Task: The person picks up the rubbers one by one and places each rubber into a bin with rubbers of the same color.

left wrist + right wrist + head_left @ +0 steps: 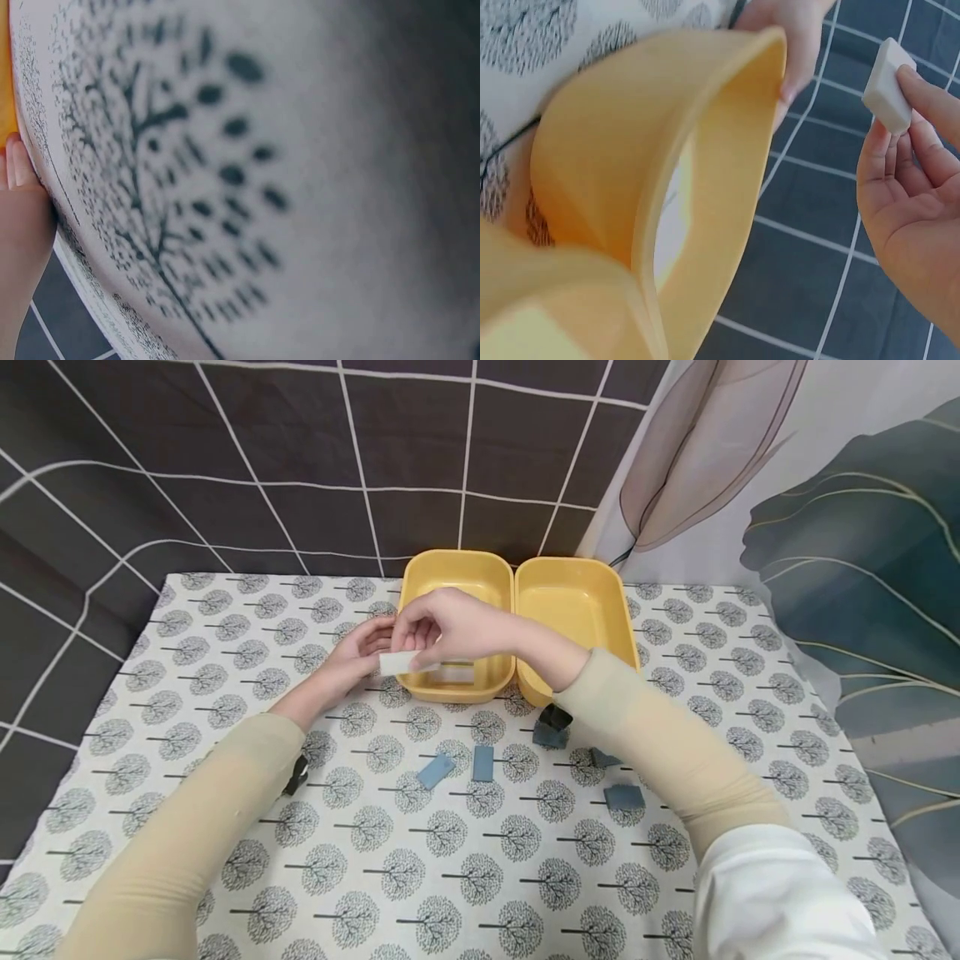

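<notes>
A small white rectangular block [397,662] with rounded edges is pinched between the thumb and fingers of my right hand [461,625], above the near left part of the left yellow container [495,687]. The right wrist view shows the same block [890,86] held out beyond the container's rim [769,67]. My left hand [352,656] lies against the left side of that container, its fingers fairly straight. More white pieces [453,673] lie on the container's floor, partly hidden behind the right hand. In the left wrist view only part of the left hand [24,225] shows.
A second yellow container [570,602] stands directly to the right, partly covered by my right forearm. Several blue rectangular pieces, such as one upright [483,763] and one slanted [436,771], lie on the tree-print cloth [405,872]. A dark tiled-pattern curtain [420,452] hangs behind.
</notes>
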Demonstrator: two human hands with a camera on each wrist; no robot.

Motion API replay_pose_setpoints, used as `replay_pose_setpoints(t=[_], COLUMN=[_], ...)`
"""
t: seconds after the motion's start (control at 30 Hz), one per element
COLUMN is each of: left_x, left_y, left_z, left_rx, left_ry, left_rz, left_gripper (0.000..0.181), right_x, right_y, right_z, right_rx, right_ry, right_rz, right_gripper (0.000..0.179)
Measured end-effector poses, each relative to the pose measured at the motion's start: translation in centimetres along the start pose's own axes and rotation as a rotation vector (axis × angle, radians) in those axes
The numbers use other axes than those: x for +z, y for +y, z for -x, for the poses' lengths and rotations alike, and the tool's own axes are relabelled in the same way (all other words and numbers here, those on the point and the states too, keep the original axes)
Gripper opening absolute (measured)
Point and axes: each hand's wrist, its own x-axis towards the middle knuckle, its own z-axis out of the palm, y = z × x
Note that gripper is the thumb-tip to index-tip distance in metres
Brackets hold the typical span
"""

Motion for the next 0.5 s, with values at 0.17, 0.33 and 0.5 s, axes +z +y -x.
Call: replay_pose_setpoints(t=[0.17,0.33,0.5], left_x=[-0.1,-0.1,0.0], left_y=[-0.1,-0.1,-0.1], left_z=[0.0,0.0,0.0], left_rx=[0.006,-0.004,-0.004], left_ry=[-0.004,0.004,0.007], left_rz=[-0.001,0.001,-0.014], left_gripper=[0.068,0.068,0.069], right_x=[-1.5,-2.8,-3.8], right_y=[1.0,2.5,3.8], right_z=[0.0,0.0,0.2], right_rx=[0.022,0.063,0.11], right_ry=[0.047,0.116,0.171], right_rz=[0.016,0.018,0.036], right_gripper=[0.02,0.02,0.019])
